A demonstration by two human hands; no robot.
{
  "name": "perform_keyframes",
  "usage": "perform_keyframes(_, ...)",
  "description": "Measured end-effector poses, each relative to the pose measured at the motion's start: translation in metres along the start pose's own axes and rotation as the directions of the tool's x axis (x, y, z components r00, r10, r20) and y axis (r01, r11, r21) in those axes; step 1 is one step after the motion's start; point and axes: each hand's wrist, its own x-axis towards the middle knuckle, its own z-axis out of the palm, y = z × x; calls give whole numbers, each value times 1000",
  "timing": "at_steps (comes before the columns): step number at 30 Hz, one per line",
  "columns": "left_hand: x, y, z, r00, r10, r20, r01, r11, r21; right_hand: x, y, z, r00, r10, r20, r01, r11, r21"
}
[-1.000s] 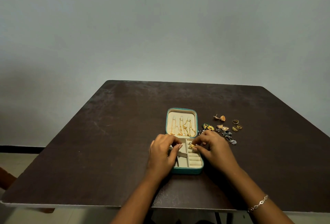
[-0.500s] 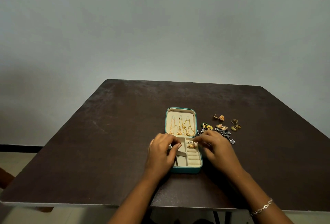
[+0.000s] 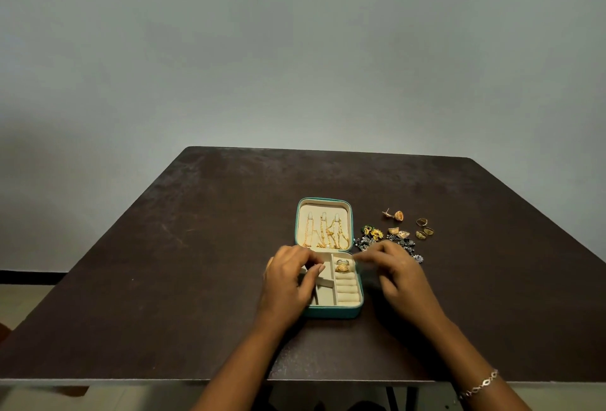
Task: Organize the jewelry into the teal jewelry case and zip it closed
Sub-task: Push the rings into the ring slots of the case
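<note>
our left hand [image 3: 288,279] curls over the left wall of the open teal jewelry case [image 3: 331,312], thumb inside, steadying it. our right hand [image 3: 398,276] hovers just right of the case, fingers blurred but loosely spread, seemingly empty. the pieces look light, tiny and snag-prone, so we judge a fingertip pinch on band or post best. the case lid holds 3 gold chains [image 3: 324,233] and its rolls 2 rings [image 3: 342,265]. right of the case lie 3 loose gold rings [image 3: 424,229] and clustered earrings [image 3: 393,233], too tangled to count.

The dark table [image 3: 196,263] carries an open teal case [image 3: 331,313] near centre. Loose jewelry [image 3: 398,234] lies at the case's 2 o'clock.
</note>
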Motion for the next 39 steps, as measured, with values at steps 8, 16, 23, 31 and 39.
perform_keyframes(8,2,0,-2,1000,16,-8,-16,1000,-7,9,72,-29,811,416,-411,-390,908,150)
perform_keyframes(16,2,1,-2,1000,17,-3,-17,1000,-9,33,108,-33,794,508,-332,-548,836,-32)
perform_keyframes(23,1,0,-2,1000,19,-1,-19,1000,-1,41,107,-29,824,485,-293,-544,822,-169)
perform_keyframes(31,0,2,-2,1000,26,-17,-26,1000,10,33,100,-28,829,464,-313,-469,881,66)
perform_keyframes(39,-1,2,-3,1000,28,-5,-28,999,-33,8,5,-15,974,228,13,-210,873,440)
